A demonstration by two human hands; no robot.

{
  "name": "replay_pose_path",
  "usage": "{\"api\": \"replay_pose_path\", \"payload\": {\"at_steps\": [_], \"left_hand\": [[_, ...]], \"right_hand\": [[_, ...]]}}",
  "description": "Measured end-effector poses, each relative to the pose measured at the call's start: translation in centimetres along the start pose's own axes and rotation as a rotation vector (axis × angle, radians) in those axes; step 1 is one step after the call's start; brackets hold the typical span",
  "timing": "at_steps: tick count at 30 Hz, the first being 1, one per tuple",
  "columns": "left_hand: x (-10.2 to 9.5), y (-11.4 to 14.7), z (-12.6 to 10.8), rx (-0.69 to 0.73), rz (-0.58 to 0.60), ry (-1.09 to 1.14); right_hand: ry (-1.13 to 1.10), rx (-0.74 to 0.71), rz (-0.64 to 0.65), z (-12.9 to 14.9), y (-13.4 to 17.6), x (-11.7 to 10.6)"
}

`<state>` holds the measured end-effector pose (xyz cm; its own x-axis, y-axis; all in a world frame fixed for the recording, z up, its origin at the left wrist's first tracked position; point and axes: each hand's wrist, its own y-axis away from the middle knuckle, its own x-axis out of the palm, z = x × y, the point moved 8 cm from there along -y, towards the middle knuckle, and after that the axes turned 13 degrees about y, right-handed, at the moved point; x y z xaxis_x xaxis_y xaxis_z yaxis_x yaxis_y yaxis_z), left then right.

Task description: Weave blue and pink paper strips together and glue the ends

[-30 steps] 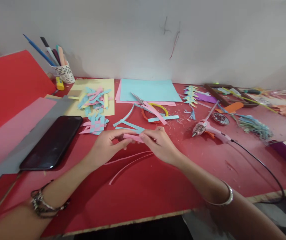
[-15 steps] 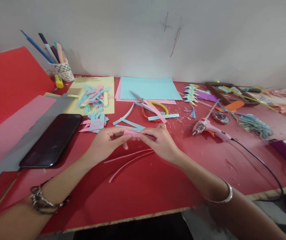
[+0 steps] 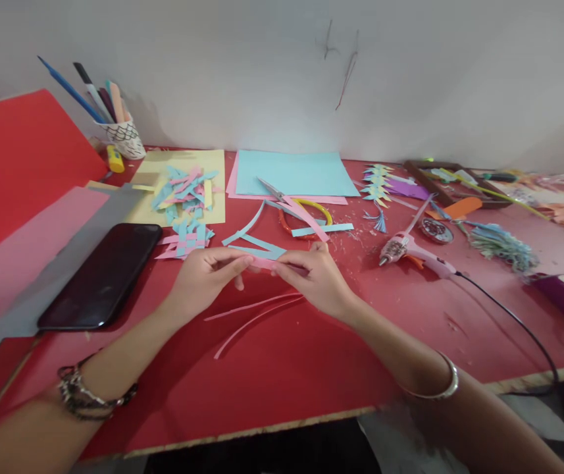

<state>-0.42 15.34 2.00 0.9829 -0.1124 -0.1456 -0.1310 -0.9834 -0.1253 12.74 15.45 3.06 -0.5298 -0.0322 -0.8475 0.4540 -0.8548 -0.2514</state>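
Observation:
Between both hands stretches a pink paper strip (image 3: 262, 263), held above the red tabletop. My left hand (image 3: 207, 276) pinches its left end between thumb and fingers. The right end is in the pinch of my right hand (image 3: 314, 273), whose fingers partly hide it. Just behind the hands lie folded blue paper strips (image 3: 262, 247). Scissors (image 3: 270, 189) with yellow and red handles rest farther back, partly covered by another pink strip (image 3: 308, 218). Two thin pink strips (image 3: 252, 308) curve on the table in front of my hands.
A black phone (image 3: 101, 276) lies to the left, near a woven pink-and-blue piece (image 3: 189, 241). Folded paper pieces (image 3: 187, 191) sit on yellow paper. On the right is a glue gun (image 3: 417, 253) with its cord (image 3: 513, 309) hanging over the edge. Blue sheets (image 3: 296, 172) lie by the wall.
My left hand has shifted slightly up and its fingers have changed position on the pink strip, which now looks narrower between the hands. My right hand stays nearly in place.

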Motion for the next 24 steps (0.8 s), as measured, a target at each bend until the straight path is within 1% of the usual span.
{"api": "replay_pose_path", "payload": {"at_steps": [4, 8, 11, 14, 18, 21, 24], "left_hand": [[-0.6, -0.3, 0.2, -0.020, -0.042, -0.014], [-2.1, -0.7, 0.4, -0.024, -0.127, -0.034], [-3.2, -1.0, 0.6, -0.013, -0.178, -0.051], [-3.9, -1.2, 0.9, -0.013, -0.219, -0.059], [-4.6, -1.2, 1.5, -0.027, -0.287, -0.027], [-4.9, -1.3, 2.1, -0.052, -0.329, 0.047], [-5.1, -1.3, 2.6, -0.069, -0.370, 0.136]], "right_hand": [[-0.009, 0.009, -0.002, -0.3, 0.0, -0.1], [-0.001, 0.007, -0.055, -0.6, -0.3, -0.7], [-0.048, 0.017, -0.077, -1.0, -0.4, -1.2], [-0.113, 0.053, -0.103, -1.5, -0.3, -1.4], [-0.184, 0.149, -0.208, -2.4, 0.0, -2.1], [-0.337, 0.265, -0.258, -3.4, 0.1, -2.2], [-0.539, 0.334, -0.287, -4.1, 0.1, -2.1]]}}
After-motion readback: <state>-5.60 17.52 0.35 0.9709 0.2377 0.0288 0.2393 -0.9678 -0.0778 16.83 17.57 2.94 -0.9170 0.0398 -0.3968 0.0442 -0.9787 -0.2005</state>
